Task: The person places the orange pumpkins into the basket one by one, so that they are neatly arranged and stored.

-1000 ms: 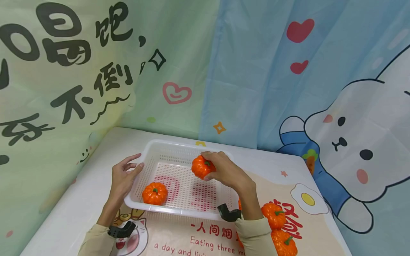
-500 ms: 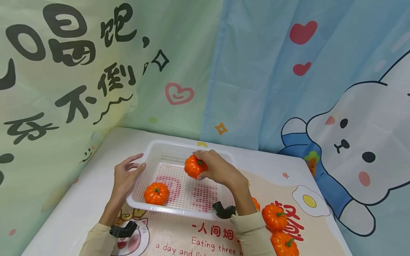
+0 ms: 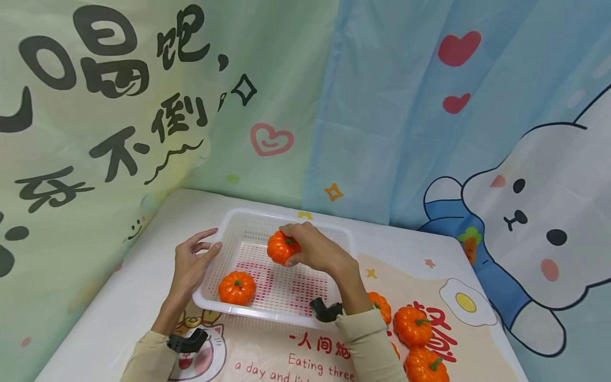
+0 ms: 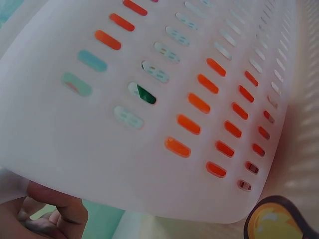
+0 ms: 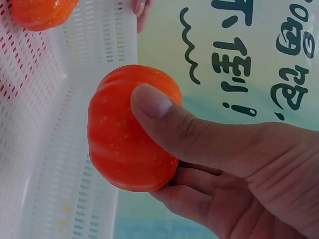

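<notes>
My right hand [image 3: 312,249] grips a small orange pumpkin [image 3: 281,248] with a green stem, over the white plastic basket [image 3: 238,312]. In the right wrist view the thumb [image 5: 154,102] presses on the pumpkin's side and the other fingers curl behind it. A second pumpkin [image 3: 237,288] sits in the basket's near left corner. At the left rim my left hand [image 3: 193,262] holds the basket, thumb at the edge and fingers bent outside. The left wrist view shows the slotted basket wall [image 4: 99,144], with orange showing through, and curled fingers [image 4: 65,206] below its rim.
Several more pumpkins lie on the table right of the basket, among them a pumpkin [image 3: 412,326] and another pumpkin [image 3: 426,365]; my right sleeve [image 3: 367,339] partly hides others. A printed mat [image 3: 272,347] covers the table's front. Printed curtains [image 3: 358,132] stand behind.
My right hand has carried the pumpkin leftward over the basket. My left hand stays at the basket's left rim. More of the pumpkins by my right sleeve now shows.
</notes>
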The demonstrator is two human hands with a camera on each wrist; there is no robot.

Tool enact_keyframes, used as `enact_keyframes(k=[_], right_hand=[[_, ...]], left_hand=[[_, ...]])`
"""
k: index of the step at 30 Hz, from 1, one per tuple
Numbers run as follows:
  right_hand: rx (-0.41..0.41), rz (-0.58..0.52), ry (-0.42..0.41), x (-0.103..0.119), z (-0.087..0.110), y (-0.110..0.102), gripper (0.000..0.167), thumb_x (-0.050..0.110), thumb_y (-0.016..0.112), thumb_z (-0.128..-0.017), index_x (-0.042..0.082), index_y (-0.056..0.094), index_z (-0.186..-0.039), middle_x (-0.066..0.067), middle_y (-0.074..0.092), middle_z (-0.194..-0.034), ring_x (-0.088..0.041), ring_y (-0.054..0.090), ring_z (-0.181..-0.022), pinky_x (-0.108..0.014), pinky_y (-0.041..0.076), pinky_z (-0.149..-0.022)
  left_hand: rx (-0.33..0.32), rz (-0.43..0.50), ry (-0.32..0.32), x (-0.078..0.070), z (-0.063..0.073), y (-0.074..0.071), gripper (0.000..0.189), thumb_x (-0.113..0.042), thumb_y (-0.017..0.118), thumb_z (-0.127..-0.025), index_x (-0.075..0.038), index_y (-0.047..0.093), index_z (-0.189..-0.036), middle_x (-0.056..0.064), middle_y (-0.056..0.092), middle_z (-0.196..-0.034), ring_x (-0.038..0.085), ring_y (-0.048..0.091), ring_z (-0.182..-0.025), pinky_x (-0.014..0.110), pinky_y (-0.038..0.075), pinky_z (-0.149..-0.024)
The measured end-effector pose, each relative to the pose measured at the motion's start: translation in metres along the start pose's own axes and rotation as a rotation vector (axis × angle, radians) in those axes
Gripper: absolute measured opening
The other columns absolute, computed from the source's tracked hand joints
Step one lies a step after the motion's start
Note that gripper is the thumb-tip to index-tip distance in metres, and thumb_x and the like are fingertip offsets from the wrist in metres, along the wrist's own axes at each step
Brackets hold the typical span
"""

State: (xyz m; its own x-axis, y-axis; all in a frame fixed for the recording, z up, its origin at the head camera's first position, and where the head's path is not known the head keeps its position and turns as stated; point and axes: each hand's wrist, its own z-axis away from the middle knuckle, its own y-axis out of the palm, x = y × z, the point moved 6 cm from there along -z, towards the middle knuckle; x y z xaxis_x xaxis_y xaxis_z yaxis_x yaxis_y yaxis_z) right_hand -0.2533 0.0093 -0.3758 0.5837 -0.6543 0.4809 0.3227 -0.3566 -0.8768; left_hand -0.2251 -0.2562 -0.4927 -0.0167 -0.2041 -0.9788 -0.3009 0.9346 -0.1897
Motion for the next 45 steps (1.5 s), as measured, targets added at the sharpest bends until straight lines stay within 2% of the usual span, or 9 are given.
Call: enact_keyframes(k=[9,15,18,25,39,45], right_hand=[[0.025,0.014,-0.03,0.007,-0.015,0.008,0.062,0.005,0.092,-0.085,0.001,0.067,-0.142,-0.013,0.073,-0.134,-0.032,0.062,-0.122,-0.048,0.056,-0.113],[0.041,0.019,-0.034,0.01,-0.023,0.013,0.062,0.003,0.093,-0.084,0.001,0.068,-0.141,-0.013,0.073,-0.133,-0.033,0.062,-0.124,-0.048,0.056,-0.115],[0.051,0.006,-0.028,0.011,-0.026,0.016,0.062,0.003,0.092,-0.084,0.001,0.068,-0.142,-0.013,0.073,-0.135,-0.033,0.061,-0.127,-0.049,0.054,-0.118],[0.077,-0.022,-0.034,0.011,-0.036,0.024,0.059,0.003,0.093,-0.084,0.002,0.07,-0.138,-0.013,0.073,-0.132,-0.032,0.061,-0.125,-0.049,0.053,-0.119],[0.105,0.001,-0.007,0.008,-0.05,0.043,0.065,0.007,0.094,-0.085,0.001,0.068,-0.144,-0.013,0.072,-0.139,-0.032,0.058,-0.13,-0.047,0.051,-0.121],[0.125,0.018,0.004,0.005,-0.056,0.05,0.065,0.007,0.093,-0.085,0.001,0.068,-0.145,-0.014,0.072,-0.139,-0.033,0.059,-0.131,-0.046,0.051,-0.122]], left_hand=[[-0.009,0.007,0.021,-0.002,0.0,-0.002,0.044,-0.019,0.073,-0.106,-0.006,0.067,-0.147,0.031,0.074,-0.116,0.03,0.083,-0.088,0.025,0.068,-0.071],[-0.006,0.009,0.02,0.0,0.0,-0.001,0.044,-0.019,0.073,-0.106,-0.007,0.066,-0.148,0.032,0.074,-0.118,0.042,0.083,-0.097,0.027,0.068,-0.073],[-0.008,0.009,0.015,0.0,0.0,-0.001,0.044,-0.02,0.073,-0.106,-0.008,0.066,-0.149,0.031,0.074,-0.119,0.044,0.083,-0.099,0.027,0.068,-0.073],[-0.009,0.012,0.005,0.0,0.0,-0.001,0.045,-0.021,0.073,-0.106,-0.01,0.066,-0.149,0.03,0.074,-0.122,0.042,0.083,-0.1,0.027,0.068,-0.074],[-0.013,0.03,-0.003,0.003,-0.001,-0.001,0.045,-0.02,0.074,-0.106,-0.01,0.067,-0.149,0.029,0.074,-0.118,0.036,0.084,-0.094,0.025,0.068,-0.074],[-0.008,0.035,0.013,0.001,-0.001,-0.001,0.045,-0.019,0.074,-0.105,-0.008,0.067,-0.148,0.031,0.075,-0.117,0.039,0.084,-0.095,0.026,0.068,-0.072]])
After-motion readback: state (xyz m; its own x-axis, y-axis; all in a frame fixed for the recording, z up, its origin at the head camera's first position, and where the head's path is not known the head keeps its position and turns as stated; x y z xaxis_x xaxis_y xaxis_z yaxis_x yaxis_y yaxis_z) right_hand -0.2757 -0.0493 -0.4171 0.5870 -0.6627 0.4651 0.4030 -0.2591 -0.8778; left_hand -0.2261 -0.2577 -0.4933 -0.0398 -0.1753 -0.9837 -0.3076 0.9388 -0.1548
